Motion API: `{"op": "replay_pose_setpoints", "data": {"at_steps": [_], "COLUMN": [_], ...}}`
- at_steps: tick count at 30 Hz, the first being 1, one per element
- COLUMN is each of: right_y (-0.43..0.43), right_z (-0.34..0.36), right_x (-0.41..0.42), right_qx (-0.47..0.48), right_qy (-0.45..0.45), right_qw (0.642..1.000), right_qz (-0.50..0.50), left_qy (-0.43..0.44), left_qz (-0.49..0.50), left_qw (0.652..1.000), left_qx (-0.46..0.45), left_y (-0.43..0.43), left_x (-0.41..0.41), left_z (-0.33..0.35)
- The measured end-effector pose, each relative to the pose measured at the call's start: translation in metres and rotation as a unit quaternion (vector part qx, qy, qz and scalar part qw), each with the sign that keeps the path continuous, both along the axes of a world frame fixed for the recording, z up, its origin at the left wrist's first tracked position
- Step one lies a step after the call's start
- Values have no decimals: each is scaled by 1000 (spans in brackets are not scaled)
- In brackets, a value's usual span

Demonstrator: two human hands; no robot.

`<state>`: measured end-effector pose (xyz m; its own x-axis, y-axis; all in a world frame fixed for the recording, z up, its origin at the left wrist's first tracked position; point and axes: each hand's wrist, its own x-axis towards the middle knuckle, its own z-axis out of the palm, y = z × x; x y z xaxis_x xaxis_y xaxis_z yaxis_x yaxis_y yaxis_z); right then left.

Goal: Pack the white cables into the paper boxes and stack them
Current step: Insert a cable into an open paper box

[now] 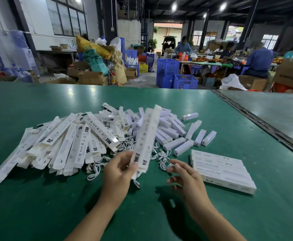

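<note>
Green table [37, 206] nearest. Left hand [118, 171] pinches one paper box [147, 138] by its lower end; right hand [185, 176] spread, holding nothing. White cables [163, 158] lie just beyond, tangled: likely risk of lifting two. Further, loose box pile [64, 141] may slide.

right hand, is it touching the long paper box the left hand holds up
Apart. The head view shows green table and loose cables between the open right hand and the paper box gripped by the left hand.
</note>
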<state>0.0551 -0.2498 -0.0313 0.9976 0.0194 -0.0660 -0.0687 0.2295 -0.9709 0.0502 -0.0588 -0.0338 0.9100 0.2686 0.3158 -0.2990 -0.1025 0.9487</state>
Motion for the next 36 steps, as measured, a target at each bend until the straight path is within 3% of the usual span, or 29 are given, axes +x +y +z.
{"op": "replay_pose_setpoints", "data": {"at_steps": [7, 13, 19, 21, 24, 28, 36], "right_y": [5, 4, 7, 7, 6, 10, 8], "right_z": [3, 0, 1, 4, 6, 2, -2], "right_x": [-5, -6, -11, -12, -14, -16, -13], "right_qx": [-25, -60, -106, -130, -153, -175, -195], "right_qy": [-80, -123, -134, -138, -136, -133, -123], "right_qw": [993, 986, 974, 970, 965, 959, 958], "right_qz": [78, 99, 149, 155, 161, 181, 169], "left_qy": [75, 33, 6, 17, 46, 87, 117], "left_qz": [-171, -126, -61, -62, -97, -117, -170], "left_qw": [982, 983, 989, 993, 994, 975, 943], "left_qx": [31, 128, 137, 100, -26, -170, -262], "left_y": [-22, -24, -24, -24, -25, -20, -19], "left_x": [-11, -12, -10, -10, -9, -7, -10], "left_z": [-10, -11, -14, -14, -10, -1, 6]}}
